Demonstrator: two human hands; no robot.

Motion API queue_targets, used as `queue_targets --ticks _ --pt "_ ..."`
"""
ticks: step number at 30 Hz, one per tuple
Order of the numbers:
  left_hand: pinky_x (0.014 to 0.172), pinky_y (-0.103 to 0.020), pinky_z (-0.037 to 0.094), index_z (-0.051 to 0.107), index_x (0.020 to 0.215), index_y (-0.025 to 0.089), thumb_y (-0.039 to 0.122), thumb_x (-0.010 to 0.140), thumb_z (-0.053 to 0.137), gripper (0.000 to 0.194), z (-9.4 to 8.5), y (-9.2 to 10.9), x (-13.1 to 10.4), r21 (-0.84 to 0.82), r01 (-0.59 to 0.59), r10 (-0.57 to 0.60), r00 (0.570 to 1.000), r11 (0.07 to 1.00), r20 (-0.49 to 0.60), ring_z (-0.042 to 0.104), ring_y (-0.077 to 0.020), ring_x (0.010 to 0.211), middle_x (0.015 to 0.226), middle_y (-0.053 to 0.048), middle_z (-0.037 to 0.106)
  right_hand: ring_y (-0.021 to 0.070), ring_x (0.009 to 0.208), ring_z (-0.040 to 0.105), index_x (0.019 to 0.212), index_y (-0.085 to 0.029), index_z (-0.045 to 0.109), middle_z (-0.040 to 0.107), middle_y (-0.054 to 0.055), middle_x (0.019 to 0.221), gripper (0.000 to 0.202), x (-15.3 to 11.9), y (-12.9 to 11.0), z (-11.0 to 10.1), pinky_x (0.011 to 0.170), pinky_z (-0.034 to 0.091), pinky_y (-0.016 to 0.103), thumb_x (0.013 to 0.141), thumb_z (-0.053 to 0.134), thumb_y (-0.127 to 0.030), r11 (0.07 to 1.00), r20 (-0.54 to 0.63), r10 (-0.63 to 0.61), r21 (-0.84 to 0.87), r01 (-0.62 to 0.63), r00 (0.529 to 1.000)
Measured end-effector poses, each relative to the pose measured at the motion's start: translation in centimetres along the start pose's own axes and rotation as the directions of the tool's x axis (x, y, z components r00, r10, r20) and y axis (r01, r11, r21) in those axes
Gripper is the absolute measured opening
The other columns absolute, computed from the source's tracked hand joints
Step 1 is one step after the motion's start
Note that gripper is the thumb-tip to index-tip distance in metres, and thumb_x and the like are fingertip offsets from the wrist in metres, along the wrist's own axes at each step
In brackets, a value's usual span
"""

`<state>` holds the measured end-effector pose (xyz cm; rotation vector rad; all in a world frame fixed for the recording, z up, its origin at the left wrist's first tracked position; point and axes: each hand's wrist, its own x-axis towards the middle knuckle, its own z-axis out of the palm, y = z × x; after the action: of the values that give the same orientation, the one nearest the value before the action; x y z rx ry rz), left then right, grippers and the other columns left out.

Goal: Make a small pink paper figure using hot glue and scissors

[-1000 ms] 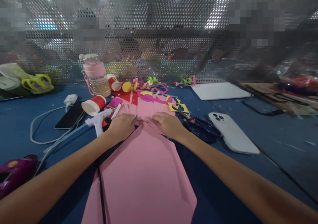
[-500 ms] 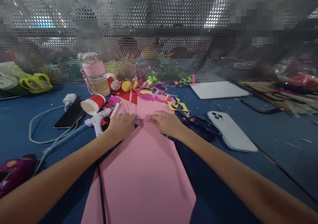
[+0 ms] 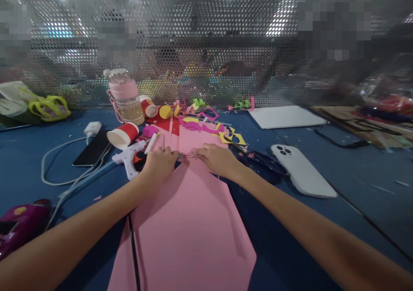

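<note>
Two pink paper pieces meet under my fingers: a large pink sheet (image 3: 193, 231) running towards me and a smaller pink piece (image 3: 189, 141) beyond it. My left hand (image 3: 160, 164) is closed at the left of the joint, with a small teal tip at its fingers. From the right, my right hand (image 3: 217, 158) rests with its fingers pressed together at the same line, where a small shiny bit shows. A thin dark line runs between the fingertips. What exactly either hand pinches is hidden. A white glue gun (image 3: 129, 160) lies beside my left hand, and dark-handled scissors (image 3: 263, 162) beside my right.
Paper cups (image 3: 124, 135), a pink-lidded bottle (image 3: 124, 96) and coloured paper scraps (image 3: 232, 136) lie ahead. A black phone (image 3: 92, 149) with a cable is at left, a white phone (image 3: 303, 170) at right. A perforated metal screen (image 3: 206, 46) stands behind. A black cord (image 3: 134, 252) crosses the sheet.
The view has shifted slightly, moving things a little rightward. The teal tip at my left fingers shows more and sits lower. My right hand stays at the joint.
</note>
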<state>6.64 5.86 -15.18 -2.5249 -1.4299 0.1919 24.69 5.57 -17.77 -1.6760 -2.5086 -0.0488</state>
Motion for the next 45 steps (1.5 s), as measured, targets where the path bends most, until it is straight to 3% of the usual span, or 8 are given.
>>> queue_targets --ticks 7,13,21,27,32,36,40,45 --pt "0.062 -0.035 0.045 0.057 0.101 0.014 0.011 0.082 0.035 0.029 0.1 -0.2 -0.1 -0.02 -0.007 0.006 1.0 1.0 -0.024 0.058 -0.0296 0.088 0.094 -0.016 0.06 0.0196 0.086 0.055 0.108 -0.026 0.058 0.06 0.006 0.086 0.032 -0.1 0.0 0.1 0.056 0.034 0.025 0.091 0.031 -0.03 1.0 -0.04 0.007 0.015 -0.006 0.999" --pt "0.059 -0.036 0.045 0.056 0.097 0.014 0.014 0.082 0.031 0.029 0.6 -0.5 -0.2 -0.049 -0.006 0.001 0.995 0.999 -0.1 0.059 -0.0296 0.082 0.088 -0.015 0.06 0.0164 0.085 0.054 0.099 -0.022 0.06 0.059 0.005 0.083 0.033 -0.4 0.0 0.2 0.06 0.034 0.023 0.092 0.03 -0.033 0.998 -0.076 0.02 0.053 -0.016 0.997" --pt "0.064 -0.037 0.045 0.056 0.091 0.013 0.021 0.086 0.027 0.031 0.3 -0.7 -0.2 -0.115 0.029 -0.041 0.993 0.993 -0.11 0.059 -0.0276 0.085 0.087 -0.014 0.061 0.0155 0.085 0.052 0.089 -0.019 0.059 0.057 0.004 0.085 0.027 -0.5 0.2 0.3 0.061 0.033 0.022 0.091 0.034 -0.03 0.999 -0.112 0.001 0.044 0.004 0.994" --pt "0.07 -0.036 0.044 0.056 0.092 0.013 0.028 0.088 0.026 0.034 -0.3 -1.6 0.1 -0.042 0.028 -0.033 0.989 0.999 -0.142 0.053 -0.0271 0.093 0.089 -0.014 0.06 0.0177 0.084 0.05 0.09 -0.017 0.059 0.057 0.007 0.086 0.023 -0.3 0.2 0.2 0.069 0.034 0.025 0.09 0.037 -0.024 0.999 -0.077 -0.033 -0.008 0.032 0.996" --pt "0.084 -0.037 0.039 0.055 0.092 0.013 0.034 0.086 0.034 0.03 0.0 -2.4 0.5 -0.06 -0.076 0.055 0.956 0.995 -0.287 0.047 -0.0266 0.098 0.094 -0.014 0.057 0.0192 0.081 0.048 0.09 -0.016 0.059 0.056 0.007 0.084 0.021 -0.2 0.6 0.4 0.071 0.033 0.027 0.088 0.038 -0.018 0.997 -0.079 -0.083 -0.011 0.083 0.993" --pt "0.085 -0.041 0.036 0.054 0.095 0.012 0.049 0.082 0.036 0.043 -0.3 -3.0 0.7 -0.084 -0.073 0.035 0.921 0.994 -0.387 0.045 -0.0284 0.098 0.098 -0.015 0.052 0.02 0.079 0.047 0.095 -0.015 0.059 0.055 0.008 0.083 0.023 -0.1 0.9 0.7 0.07 0.032 0.028 0.088 0.037 -0.016 0.995 -0.077 -0.102 -0.001 0.103 0.992" --pt "0.085 -0.042 0.036 0.054 0.097 0.014 0.056 0.078 0.04 0.048 -0.7 -3.5 0.7 -0.12 -0.093 0.04 0.921 0.988 -0.387 0.043 -0.0297 0.1 0.103 -0.014 0.049 0.0202 0.081 0.047 0.106 -0.016 0.057 0.055 0.008 0.087 0.027 -0.2 0.9 0.7 0.072 0.032 0.028 0.087 0.038 -0.014 0.992 -0.075 -0.126 0.008 0.127 0.989" --pt "0.089 -0.039 0.034 0.052 0.098 0.014 0.052 0.074 0.05 0.045 0.1 -3.4 1.1 -0.324 -0.282 0.177 0.931 0.903 -0.318 0.047 -0.0237 0.097 0.101 -0.01 0.055 0.0201 0.081 0.047 0.1 -0.016 0.06 0.055 0.008 0.085 0.025 -0.3 0.7 0.5 0.07 0.032 0.028 0.088 0.038 -0.018 0.996 -0.084 -0.09 0.012 0.091 0.992"
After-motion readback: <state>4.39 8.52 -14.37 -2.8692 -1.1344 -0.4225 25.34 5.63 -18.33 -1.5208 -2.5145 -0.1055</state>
